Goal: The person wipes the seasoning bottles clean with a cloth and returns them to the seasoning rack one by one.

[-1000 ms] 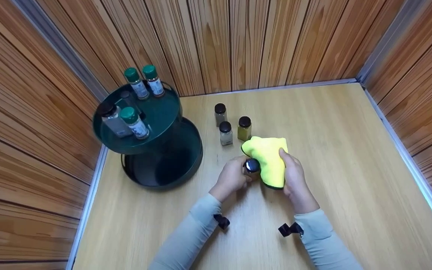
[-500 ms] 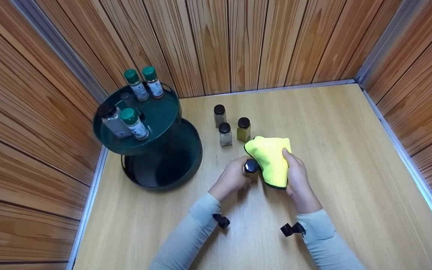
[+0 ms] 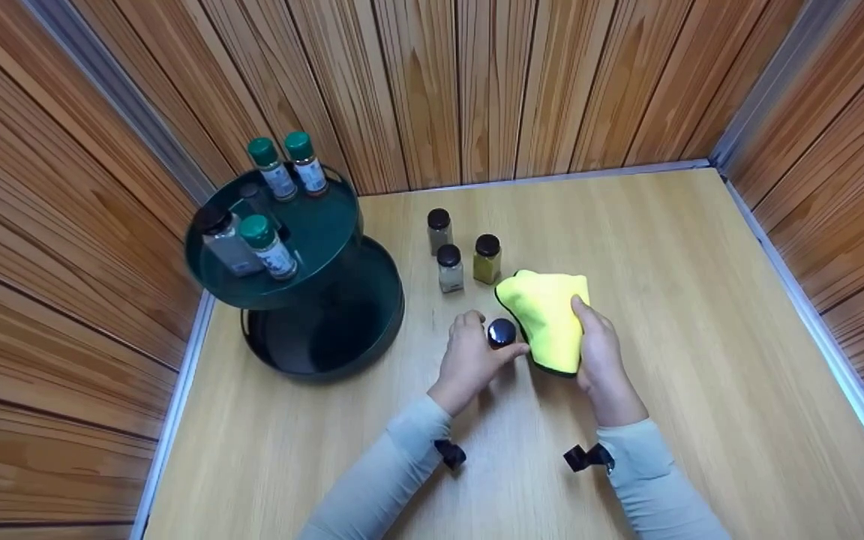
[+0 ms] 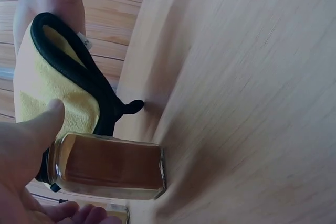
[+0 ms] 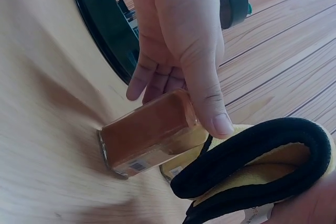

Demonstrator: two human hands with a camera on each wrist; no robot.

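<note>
Table edge (image 3: 798,315) runs well right of brown-filled jar (image 4: 113,163); my left hand (image 3: 468,361) hangs loose round it, right hand (image 3: 604,364) grips yellow cloth (image 3: 548,319).

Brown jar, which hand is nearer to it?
Left. The left hand is partly around the brown jar; the right hand is farther off, to its right, holding the cloth in between.

The left hand (image 5: 178,38) straddles a brown jar (image 5: 144,132).
</note>
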